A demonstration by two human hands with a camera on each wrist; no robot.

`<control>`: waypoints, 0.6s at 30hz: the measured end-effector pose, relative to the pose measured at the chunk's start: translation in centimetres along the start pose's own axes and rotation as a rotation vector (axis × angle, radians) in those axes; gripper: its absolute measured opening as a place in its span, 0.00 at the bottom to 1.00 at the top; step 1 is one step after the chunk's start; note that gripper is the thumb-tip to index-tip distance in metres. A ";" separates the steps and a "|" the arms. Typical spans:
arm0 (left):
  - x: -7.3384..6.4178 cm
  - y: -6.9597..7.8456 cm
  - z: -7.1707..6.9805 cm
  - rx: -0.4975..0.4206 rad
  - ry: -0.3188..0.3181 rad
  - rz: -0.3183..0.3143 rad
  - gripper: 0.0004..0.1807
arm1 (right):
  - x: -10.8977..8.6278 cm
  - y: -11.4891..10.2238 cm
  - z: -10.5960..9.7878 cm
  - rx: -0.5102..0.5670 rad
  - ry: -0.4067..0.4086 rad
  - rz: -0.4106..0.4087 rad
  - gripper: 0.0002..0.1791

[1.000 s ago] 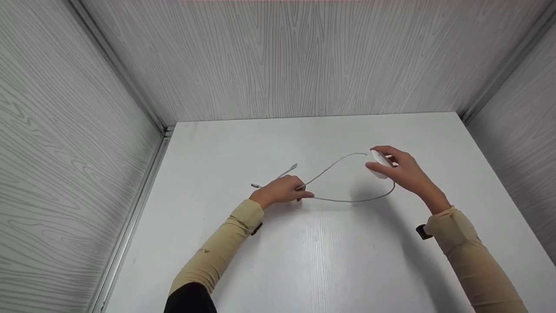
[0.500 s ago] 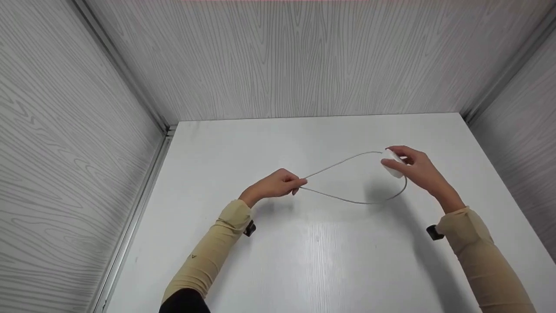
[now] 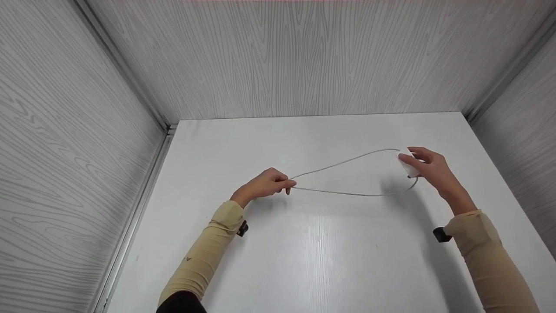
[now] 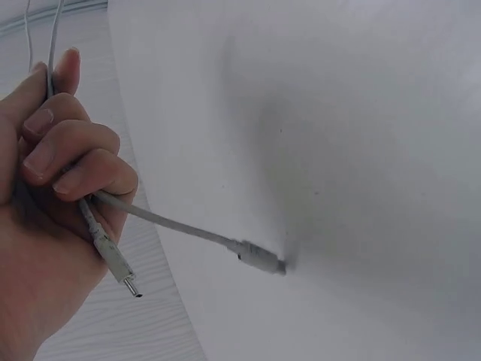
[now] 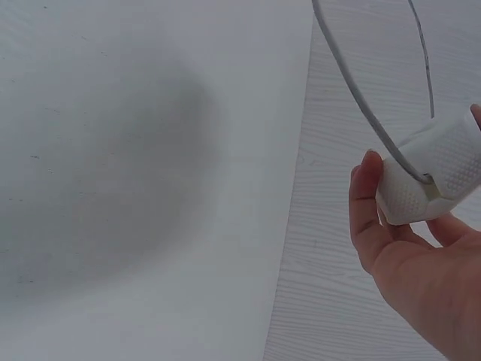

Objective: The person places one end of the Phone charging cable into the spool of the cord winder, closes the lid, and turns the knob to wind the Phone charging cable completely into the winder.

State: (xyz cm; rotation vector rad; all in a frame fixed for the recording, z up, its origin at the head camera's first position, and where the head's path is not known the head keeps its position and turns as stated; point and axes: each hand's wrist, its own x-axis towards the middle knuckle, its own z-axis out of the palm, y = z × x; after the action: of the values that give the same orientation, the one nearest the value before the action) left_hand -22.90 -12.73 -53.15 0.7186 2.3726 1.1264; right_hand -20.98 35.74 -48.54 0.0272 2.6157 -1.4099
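My left hand point(image 3: 264, 183) grips two strands of a thin white cable point(image 3: 347, 194), its fingers curled round them. Below those fingers, in the left wrist view, two cable ends stick out: one plug point(image 4: 259, 257) points right, and the other plug point(image 4: 114, 259), with a bare metal tip, points down. On the right side of the head view, my right hand point(image 3: 436, 171) holds a small white cable winder point(image 5: 458, 162) with textured sides between thumb and fingers. The strands leave it from different sides and form a long narrow loop between both hands, above the table.
A white tabletop point(image 3: 321, 252) lies under both hands. Wood-grain panels rise behind it point(image 3: 278, 61), on the left point(image 3: 56, 165) and on the right point(image 3: 521, 130). A metal rail point(image 3: 130, 221) runs along the left edge.
My right hand has moved right with the winder, and my left hand slightly left. The cable loop has become longer and narrower. The plugs have gone out of sight in the head view.
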 end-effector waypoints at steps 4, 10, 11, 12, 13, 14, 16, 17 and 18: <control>-0.2 -0.7 0.0 -0.021 -0.003 -0.008 0.26 | -0.1 0.3 -0.6 0.094 0.040 0.033 0.46; -0.4 -1.3 0.1 -0.058 0.001 -0.016 0.29 | -0.2 1.1 -1.1 0.196 0.068 0.065 0.48; -0.4 -1.3 0.1 -0.055 0.006 -0.016 0.30 | -0.2 1.2 -1.1 0.201 0.069 0.065 0.48; -0.3 -1.3 0.2 -0.051 0.016 -0.017 0.31 | -0.3 1.3 -1.1 0.203 0.070 0.065 0.48; -0.3 -1.3 0.3 -0.046 0.029 -0.017 0.31 | -0.3 1.3 -1.0 0.205 0.071 0.068 0.48; -0.3 -1.2 0.4 -0.044 0.048 -0.019 0.32 | -0.3 1.4 -1.0 0.200 0.072 0.070 0.48; -0.4 -1.1 0.6 -0.043 0.089 -0.022 0.32 | -0.4 1.5 -1.0 0.199 0.077 0.076 0.49; -0.4 -1.0 0.8 -0.044 0.107 -0.022 0.32 | -0.4 1.5 -1.0 0.202 0.078 0.080 0.49; -0.4 -1.0 0.9 -0.045 0.121 -0.022 0.32 | -0.4 1.6 -1.1 0.207 0.079 0.084 0.50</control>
State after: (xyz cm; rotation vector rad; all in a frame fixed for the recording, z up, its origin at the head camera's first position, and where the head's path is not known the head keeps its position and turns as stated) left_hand -22.35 -12.98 -54.39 0.6234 2.4393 1.2421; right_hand -20.60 37.52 -49.19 0.2199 2.4847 -1.6743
